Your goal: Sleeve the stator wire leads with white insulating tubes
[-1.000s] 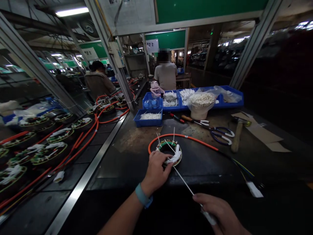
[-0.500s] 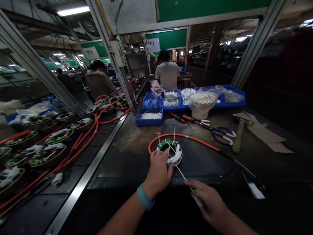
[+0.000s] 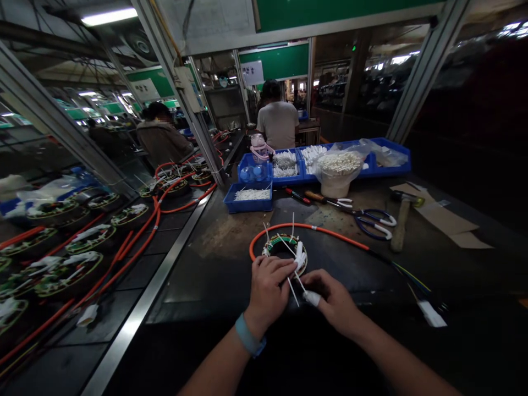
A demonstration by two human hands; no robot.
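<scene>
A ring-shaped motor stator [image 3: 282, 240] with green and coloured windings lies on the dark bench, white cable ties sticking up from it. My left hand [image 3: 269, 286], with a blue band at the wrist, grips its near side, fingertips at the white sleeving [image 3: 300, 254]. My right hand [image 3: 333, 301] is closed just to the right, pinching a thin white cable tie [image 3: 302, 282] near the stator's front edge. White wrapping covers its thumb. Another white strip [image 3: 293, 292] points toward me between the hands. An orange sleeved cable [image 3: 340, 237] curves around the stator and off right.
Behind stand a small blue tray [image 3: 248, 204] of white ties, blue bins [image 3: 303, 179] and a bagged tub [image 3: 335, 184]. Pliers [image 3: 330, 202], scissors [image 3: 373, 224], a hammer [image 3: 400, 225] and cardboard [image 3: 443, 217] lie right. More stators [image 3: 68, 273] fill the line at left.
My right hand has moved up and left, from farther down the cable tie to close beside the stator. My left fingers have shifted right across the white sleeving. The view has shifted slightly.
</scene>
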